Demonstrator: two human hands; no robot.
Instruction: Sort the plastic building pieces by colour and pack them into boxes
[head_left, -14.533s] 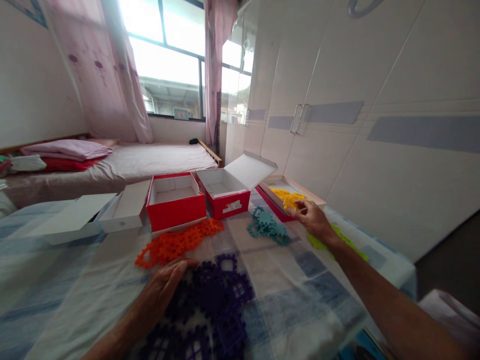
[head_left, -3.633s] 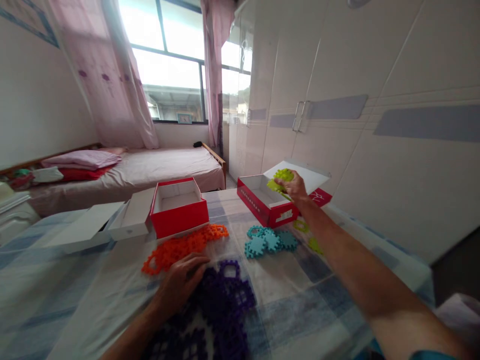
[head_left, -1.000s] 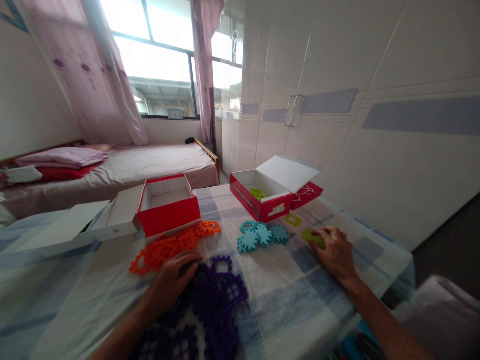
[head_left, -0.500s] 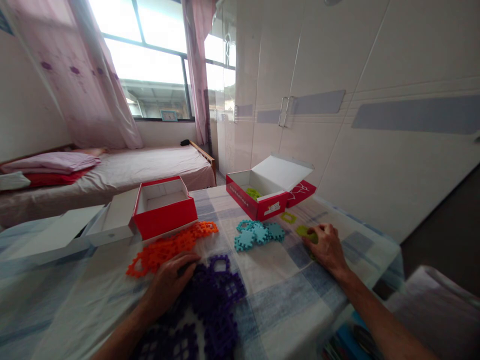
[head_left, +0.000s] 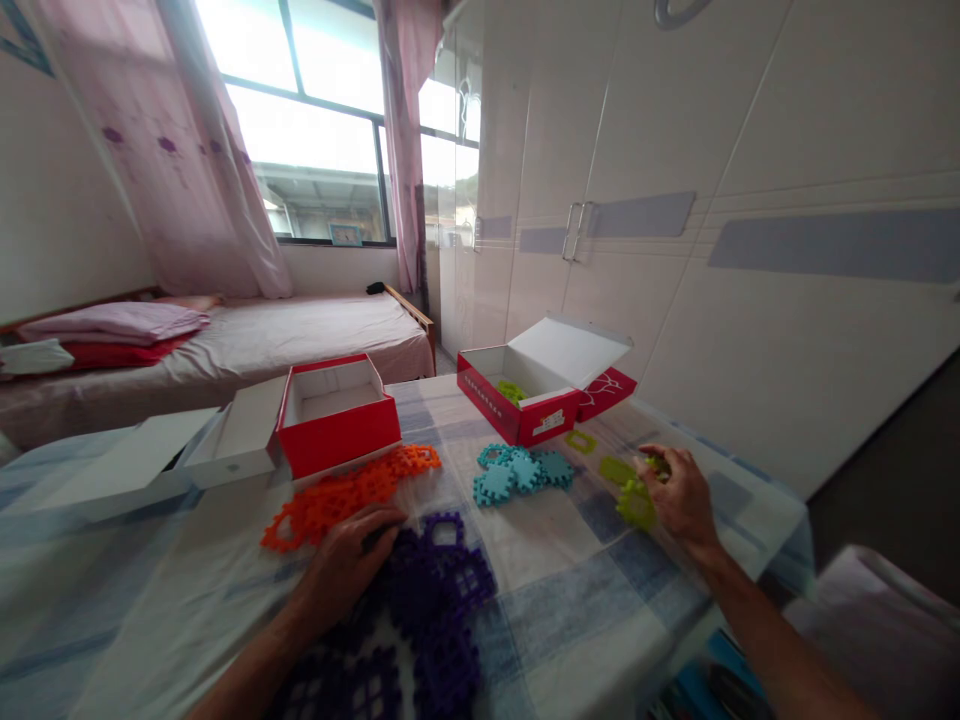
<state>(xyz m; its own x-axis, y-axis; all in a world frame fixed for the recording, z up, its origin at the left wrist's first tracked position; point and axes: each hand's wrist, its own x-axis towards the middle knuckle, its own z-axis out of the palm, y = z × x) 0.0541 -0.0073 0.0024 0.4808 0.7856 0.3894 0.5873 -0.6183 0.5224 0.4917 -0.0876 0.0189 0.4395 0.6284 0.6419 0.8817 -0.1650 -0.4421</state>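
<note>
My left hand (head_left: 352,562) lies flat, fingers stretched, on the purple interlocking tiles (head_left: 439,600), beside the orange tiles (head_left: 341,492). My right hand (head_left: 679,490) is curled round a green tile (head_left: 636,503) at the right of the table, lifted a little off the cloth. More green tiles (head_left: 615,468) lie next to it, and one (head_left: 581,441) lies nearer the box. A red box (head_left: 517,400) with its white lid up holds green tiles (head_left: 512,391). Teal tiles (head_left: 514,470) sit between my hands.
An open, empty red box (head_left: 337,415) and a white box with its lid (head_left: 180,460) stand at the left of the checked tablecloth (head_left: 570,600). A wardrobe (head_left: 712,200) rises close on the right. A bed (head_left: 225,340) lies behind, under the window.
My right hand has moved from the box back to the table's right side and has taken up a green tile from the cloth. My left hand has stayed on the purple tiles.
</note>
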